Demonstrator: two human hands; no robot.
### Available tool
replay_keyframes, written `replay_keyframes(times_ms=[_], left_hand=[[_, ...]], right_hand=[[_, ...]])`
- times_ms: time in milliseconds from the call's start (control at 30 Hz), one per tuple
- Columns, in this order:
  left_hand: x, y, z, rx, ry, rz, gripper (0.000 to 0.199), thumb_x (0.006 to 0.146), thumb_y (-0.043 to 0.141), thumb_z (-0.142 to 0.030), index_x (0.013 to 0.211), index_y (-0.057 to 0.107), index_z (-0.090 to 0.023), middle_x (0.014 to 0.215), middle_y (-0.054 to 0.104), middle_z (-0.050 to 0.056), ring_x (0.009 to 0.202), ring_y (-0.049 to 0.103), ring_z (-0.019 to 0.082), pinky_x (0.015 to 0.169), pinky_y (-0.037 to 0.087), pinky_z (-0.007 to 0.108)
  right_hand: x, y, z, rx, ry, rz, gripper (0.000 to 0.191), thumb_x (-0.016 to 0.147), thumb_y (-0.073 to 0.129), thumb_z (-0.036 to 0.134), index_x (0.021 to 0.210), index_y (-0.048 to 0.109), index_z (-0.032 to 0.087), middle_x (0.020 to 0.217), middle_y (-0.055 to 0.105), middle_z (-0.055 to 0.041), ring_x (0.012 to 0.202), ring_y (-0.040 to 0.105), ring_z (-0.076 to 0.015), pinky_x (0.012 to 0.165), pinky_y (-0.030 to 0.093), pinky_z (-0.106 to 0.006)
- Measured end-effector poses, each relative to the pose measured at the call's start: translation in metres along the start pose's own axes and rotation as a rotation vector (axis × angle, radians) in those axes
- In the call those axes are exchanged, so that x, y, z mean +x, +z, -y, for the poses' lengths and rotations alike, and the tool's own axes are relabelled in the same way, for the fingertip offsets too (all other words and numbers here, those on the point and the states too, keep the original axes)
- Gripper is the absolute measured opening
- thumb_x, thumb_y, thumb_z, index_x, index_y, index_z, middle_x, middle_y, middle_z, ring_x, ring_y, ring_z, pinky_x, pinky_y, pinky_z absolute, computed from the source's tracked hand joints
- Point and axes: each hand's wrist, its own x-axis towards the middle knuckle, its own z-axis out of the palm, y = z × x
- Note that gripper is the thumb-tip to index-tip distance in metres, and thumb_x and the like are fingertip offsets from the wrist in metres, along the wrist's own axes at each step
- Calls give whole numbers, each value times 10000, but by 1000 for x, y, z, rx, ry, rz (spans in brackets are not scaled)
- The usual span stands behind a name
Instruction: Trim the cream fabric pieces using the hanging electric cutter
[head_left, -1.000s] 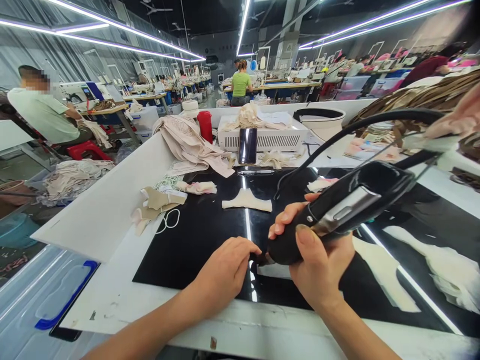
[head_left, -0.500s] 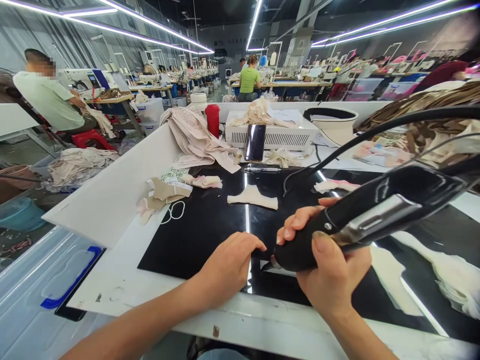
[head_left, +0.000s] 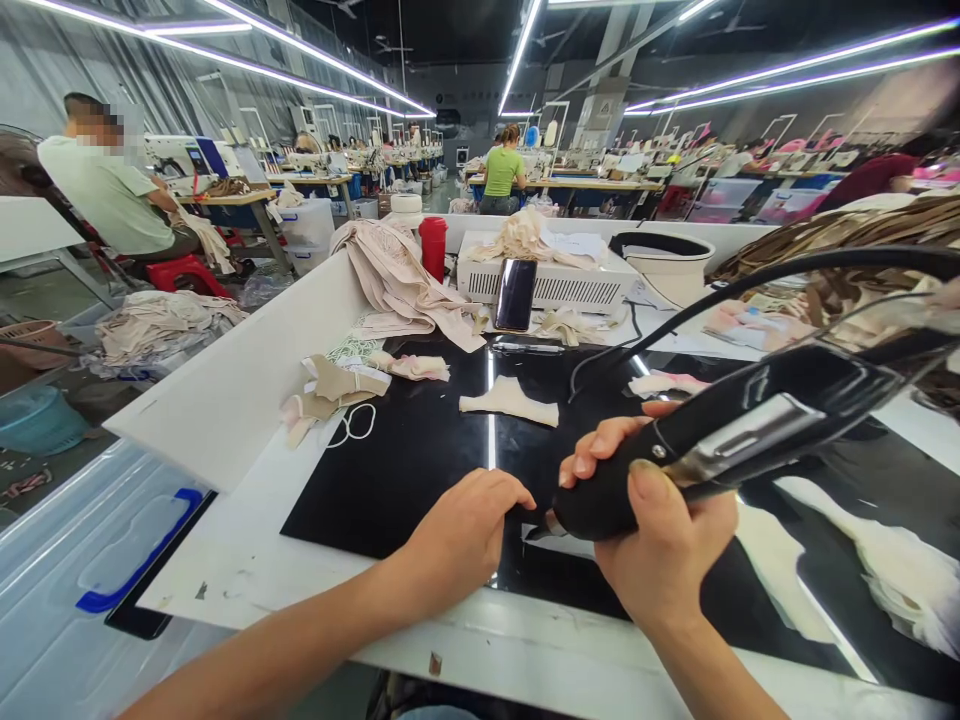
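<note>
Left hand point(head_left: 457, 525) hovers low at the near middle of the black glossy board point(head_left: 405, 460), its fingers bent and held close together; whether they pinch anything cannot be told. Right hand point(head_left: 667, 550), over the board's near right part, wraps around a black handheld tool point(head_left: 750, 435), thumb on top. The tool tilts up to the right, its narrow tip just beside the left fingertips and over a pale flat piece point(head_left: 574, 543) on the board.

Left of the board, beyond a white panel point(head_left: 217, 400), a person point(head_left: 112, 200) in a light green shirt sits on a red stool point(head_left: 187, 277). At the board's far left corner are beige fabric scraps point(head_left: 334, 385) and a looped white cord point(head_left: 361, 422). Draped pinkish cloth point(head_left: 409, 285) reaches its far edge, with a red bottle point(head_left: 433, 248) behind. A cream cutout point(head_left: 510, 401) lies on the board's far middle. A silver pen point(head_left: 529, 347) lies along the far edge; behind it a smartphone point(head_left: 515, 294) leans upright against a slotted white box point(head_left: 555, 280). Two more cream pieces, a curved one point(head_left: 776, 570) and a ruffled one point(head_left: 892, 560), lie on the right part. Brown strips point(head_left: 862, 240) are heaped beyond the board's far right.
</note>
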Motion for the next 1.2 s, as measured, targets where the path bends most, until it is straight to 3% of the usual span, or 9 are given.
replay_keyframes(times_ms=[200,400,800,900,1033,1200], left_hand=[[0,1,0,0,1,-2,372,922,412,53,1088,654,-175,1113,700,48,1037,618,201,979,521,357],[-1,0,3,65,44,45,446,872,417,97,1047,700,-201,1173,686,37,1090,613,192,989,522,342],[-13,6,0,183,218,153,499,766,451,138,1029,696,-208,1236,667,47,1130,626,213,992,539,354],[-3,-3,-4,203,217,192,370,868,480,79,1008,675,-203,1184,674,54,1088,634,209,983,535,354],[25,-14,-6,146,284,296,169,975,587,-75,1070,618,-211,1129,696,43,1103,645,205,1160,396,465],[52,-12,-1,-28,330,447,412,859,820,-216,1199,593,-269,1351,663,62,1385,516,259,1231,239,609]], right_hand=[[-2,0,-3,-21,15,2,309,859,758,289,1119,593,271,791,617,29,631,592,-153,534,543,-301],[5,-5,9,-76,22,3,341,853,766,315,1137,580,276,820,628,31,631,605,-151,566,553,-318],[4,-55,33,-252,-29,-97,346,846,802,342,1122,604,274,832,648,22,666,640,-167,605,576,-330],[7,-56,35,-240,-43,-107,352,842,803,346,1124,606,269,831,646,23,645,636,-165,594,570,-334],[13,-52,34,-228,-77,-117,353,847,797,331,1134,601,270,826,642,33,630,621,-155,592,557,-324],[16,-47,26,-218,-110,-98,334,854,792,320,1118,594,271,814,645,36,636,620,-160,598,556,-331]])
